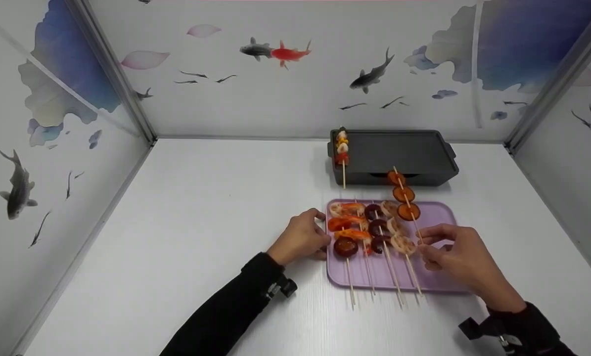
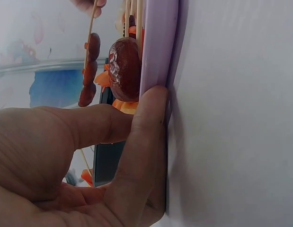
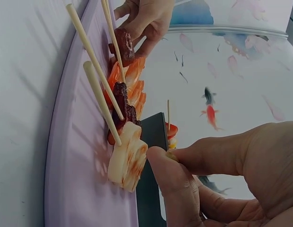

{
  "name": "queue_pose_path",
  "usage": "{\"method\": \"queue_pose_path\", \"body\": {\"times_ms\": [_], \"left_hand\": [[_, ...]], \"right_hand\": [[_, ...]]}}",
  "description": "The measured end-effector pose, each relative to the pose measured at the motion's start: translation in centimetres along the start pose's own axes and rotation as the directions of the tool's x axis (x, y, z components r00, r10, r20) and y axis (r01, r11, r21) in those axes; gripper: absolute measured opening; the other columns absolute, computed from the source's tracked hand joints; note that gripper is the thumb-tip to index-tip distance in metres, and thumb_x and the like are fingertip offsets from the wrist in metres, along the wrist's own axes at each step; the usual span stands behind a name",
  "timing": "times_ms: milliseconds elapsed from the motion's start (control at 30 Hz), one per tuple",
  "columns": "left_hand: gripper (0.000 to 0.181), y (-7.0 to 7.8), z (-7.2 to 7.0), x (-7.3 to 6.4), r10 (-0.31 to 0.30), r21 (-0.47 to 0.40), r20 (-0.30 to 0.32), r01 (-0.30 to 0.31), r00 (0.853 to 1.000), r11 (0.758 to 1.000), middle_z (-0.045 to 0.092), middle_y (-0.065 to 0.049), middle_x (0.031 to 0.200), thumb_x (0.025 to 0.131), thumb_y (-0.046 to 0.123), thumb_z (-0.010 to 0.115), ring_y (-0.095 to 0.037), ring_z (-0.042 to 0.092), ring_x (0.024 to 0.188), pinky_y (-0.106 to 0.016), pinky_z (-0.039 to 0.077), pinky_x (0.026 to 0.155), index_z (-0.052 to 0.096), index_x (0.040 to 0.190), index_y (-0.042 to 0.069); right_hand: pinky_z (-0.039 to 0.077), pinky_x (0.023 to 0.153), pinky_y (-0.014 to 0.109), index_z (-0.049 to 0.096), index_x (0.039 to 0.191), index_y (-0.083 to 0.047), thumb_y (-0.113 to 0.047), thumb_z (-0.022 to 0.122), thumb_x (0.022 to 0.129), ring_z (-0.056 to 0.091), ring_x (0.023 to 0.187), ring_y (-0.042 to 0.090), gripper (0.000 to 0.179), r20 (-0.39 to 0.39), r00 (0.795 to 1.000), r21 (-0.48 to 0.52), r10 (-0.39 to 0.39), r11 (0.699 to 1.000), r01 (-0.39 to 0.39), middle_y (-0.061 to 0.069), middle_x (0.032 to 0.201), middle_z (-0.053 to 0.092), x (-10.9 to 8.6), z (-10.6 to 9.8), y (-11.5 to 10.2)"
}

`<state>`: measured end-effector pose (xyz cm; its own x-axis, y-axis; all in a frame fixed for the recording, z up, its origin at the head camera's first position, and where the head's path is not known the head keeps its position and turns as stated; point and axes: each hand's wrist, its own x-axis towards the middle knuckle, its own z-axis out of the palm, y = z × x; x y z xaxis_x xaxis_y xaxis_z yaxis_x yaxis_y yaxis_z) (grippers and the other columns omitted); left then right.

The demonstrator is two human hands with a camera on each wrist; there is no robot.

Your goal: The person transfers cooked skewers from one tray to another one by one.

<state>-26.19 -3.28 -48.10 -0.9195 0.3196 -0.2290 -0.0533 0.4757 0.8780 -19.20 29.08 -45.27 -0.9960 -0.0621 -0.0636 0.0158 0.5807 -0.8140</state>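
My right hand [image 1: 456,254] pinches the stick of a skewer of round orange-brown slices [image 1: 403,194] between thumb and fingertips. That skewer tilts above the back right of the purple tray [image 1: 436,212], its tip in front of the black grill [image 1: 394,148]. In the right wrist view only the stick's end [image 3: 172,156] shows at the fingertips. My left hand [image 1: 302,237] grips the tray's left edge. On the tray lie several skewers: a brown round cap [image 1: 345,247], orange shrimp-like pieces [image 1: 347,222], dark red pieces [image 1: 378,227] and pale lotus-root slices [image 1: 403,244].
The grill stands behind the tray near the back wall [image 1: 295,99]. A mixed skewer [image 1: 342,148] lies on its left end, its stick over the front edge. Several skewer sticks [image 1: 394,277] stick out past the tray's front rim. Walls with fish pictures enclose the white table [image 1: 216,207].
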Motion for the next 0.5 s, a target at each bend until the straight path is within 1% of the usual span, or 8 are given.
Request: {"method": "queue_pose_path", "body": {"times_ms": [167, 333, 400, 500], "left_hand": [[0.053, 0.02, -0.01, -0.04, -0.001, -0.011, 0.000, 0.001, 1.000, 1.000, 0.066, -0.007, 0.086, 0.078, 0.007, 0.064, -0.025, 0.070, 0.063, -0.036, 0.059, 0.056, 0.045, 0.127, 0.007], [0.053, 0.16, 0.00, -0.17, -0.005, -0.017, -0.001, 0.005, 1.000, 1.000, 0.066, -0.007, 0.085, 0.078, 0.007, 0.065, -0.025, 0.070, 0.064, -0.036, 0.059, 0.057, 0.045, 0.127, 0.006], [0.053, 0.16, 0.01, -0.18, -0.006, -0.011, -0.006, 0.006, 1.000, 1.000, 0.065, -0.007, 0.085, 0.078, 0.007, 0.065, -0.025, 0.070, 0.063, -0.036, 0.059, 0.056, 0.045, 0.127, 0.006], [0.053, 0.17, 0.02, -0.15, -0.010, -0.003, -0.010, 0.010, 1.000, 1.000, 0.066, -0.006, 0.085, 0.078, 0.007, 0.065, -0.024, 0.070, 0.063, -0.035, 0.059, 0.056, 0.045, 0.127, 0.007]], "right_hand": [[0.058, 0.057, 0.031, 0.064, 0.109, -0.006, -0.023, 0.073, 0.081, 0.067, 0.066, 0.021, 0.033, -0.002, 1.000, -0.009, 0.012, 1.000, -0.012, 0.014, 0.096, 0.065, -0.31, 0.14, 0.24], [0.056, 0.055, 0.028, 0.066, 0.107, -0.010, -0.026, 0.073, 0.081, 0.064, 0.066, 0.018, 0.031, -0.028, 0.999, -0.101, 0.014, 0.995, -0.017, 0.009, 0.093, 0.066, -0.59, 0.25, 0.53], [0.056, 0.056, 0.028, 0.066, 0.107, -0.011, -0.027, 0.072, 0.081, 0.062, 0.068, 0.018, 0.031, -0.027, 0.999, -0.123, 0.038, 0.992, -0.041, 0.007, 0.094, 0.066, -0.70, 0.28, 0.62], [0.056, 0.057, 0.028, 0.065, 0.110, -0.012, -0.027, 0.071, 0.082, 0.062, 0.071, 0.018, 0.033, -0.011, 0.996, -0.125, 0.092, 0.988, -0.092, 0.008, 0.098, 0.065, -0.89, 0.30, 0.72]]}}
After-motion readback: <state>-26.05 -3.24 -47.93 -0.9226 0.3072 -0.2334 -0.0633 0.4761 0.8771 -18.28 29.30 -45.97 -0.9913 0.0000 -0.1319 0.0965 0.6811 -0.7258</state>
